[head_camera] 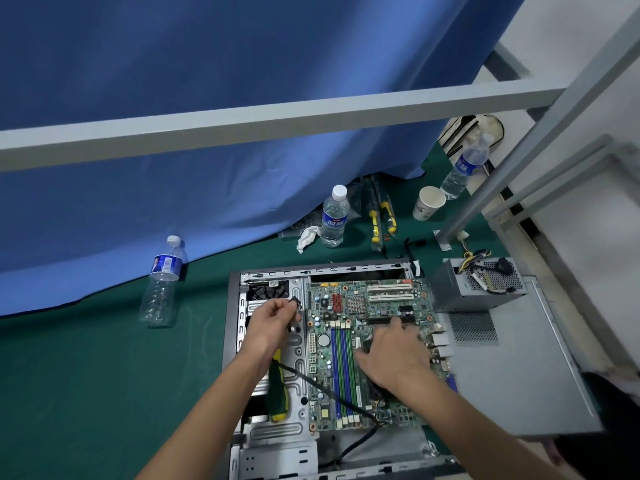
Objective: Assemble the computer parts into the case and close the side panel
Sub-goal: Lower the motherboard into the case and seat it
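Green circuit board fills the middle of the open case [235, 306], and that's the big news: the motherboard [349, 327] is already lying in the chassis, which rests flat on its side on the green-covered counter [86, 375]. The left hand [273, 323] is up over the metal drive bay, fingers curled and pinching a small dark part [296, 301], possibly a connector or clip, too small to call. The right hand [391, 355] lies spread across the board near the CPU area, fingers fairly straight, pressing or steadying; whatever sits under the palm is hidden.

Plenty left, I'd judge. The power supply [478, 289] stands outside the case, just beside its right edge, wire bundle spilling from the top. The side panel [519, 375] lies flat to the right, partly under the power supply, so closing up is a long way off. The memory slots look bare, and a black cable [311, 379] runs loose diagonally over the board toward the lower right.

In the way: a green-and-yellow screwdriver [278, 389] lies inside the case on the drive bay, under the left forearm, and must come out before the panel goes on. That loose cable wants routing too.

Around the edges: a water bottle [162, 282] left of the case, another [334, 216] behind it with a crumpled tissue [306, 237], packaged yellow-handled tools [381, 216], a paper cup [427, 202], a third bottle [464, 168] far back, a blue curtain [173, 98] behind everything.
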